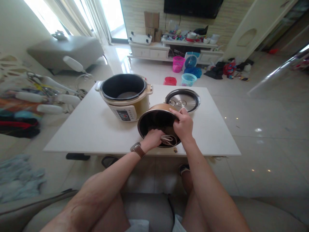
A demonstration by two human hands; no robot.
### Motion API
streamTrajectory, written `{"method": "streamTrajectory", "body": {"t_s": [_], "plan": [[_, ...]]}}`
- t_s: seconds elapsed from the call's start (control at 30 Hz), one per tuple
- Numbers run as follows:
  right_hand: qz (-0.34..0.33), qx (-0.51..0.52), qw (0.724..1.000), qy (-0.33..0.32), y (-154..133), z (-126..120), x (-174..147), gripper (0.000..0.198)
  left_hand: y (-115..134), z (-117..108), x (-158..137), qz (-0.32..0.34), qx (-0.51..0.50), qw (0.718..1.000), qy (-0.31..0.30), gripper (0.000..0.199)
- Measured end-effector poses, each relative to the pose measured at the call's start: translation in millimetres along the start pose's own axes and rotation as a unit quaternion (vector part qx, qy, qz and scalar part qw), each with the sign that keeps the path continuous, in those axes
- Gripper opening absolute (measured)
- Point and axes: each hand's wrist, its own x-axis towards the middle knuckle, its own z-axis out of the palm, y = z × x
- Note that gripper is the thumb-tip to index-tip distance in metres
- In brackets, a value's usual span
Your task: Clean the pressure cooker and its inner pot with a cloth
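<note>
A pale, dark-lined folded cloth is held by the curled fingers of the left hand inside the tilted, black-lined golden pot above the white rectangular worktop, its right rim clamped by the fingers of the right hand. Wiping is judged to be under way; how much is left cannot be told. Farther off, the white-and-gold electric cooker is seen uncovered at left, the round silver-and-black lid already detached at right.

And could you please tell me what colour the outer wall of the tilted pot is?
The pot's outer wall is golden brown; it shows in the head view.
</note>
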Motion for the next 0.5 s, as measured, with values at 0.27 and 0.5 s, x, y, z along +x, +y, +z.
{"method": "streamTrajectory", "body": {"t_s": [0.27, 0.5], "plan": [[0.018, 0.025, 0.999, -0.015, 11, -1, -1, 0.053, -10, -7, 6, -0.082, 0.103, 0.991, 0.013, 0.028], [0.087, -0.033, 0.996, -0.012, 19, -4, 1, 0.047, -11, -10, 7, -0.117, 0.065, 0.991, -0.013, 0.031]]}}
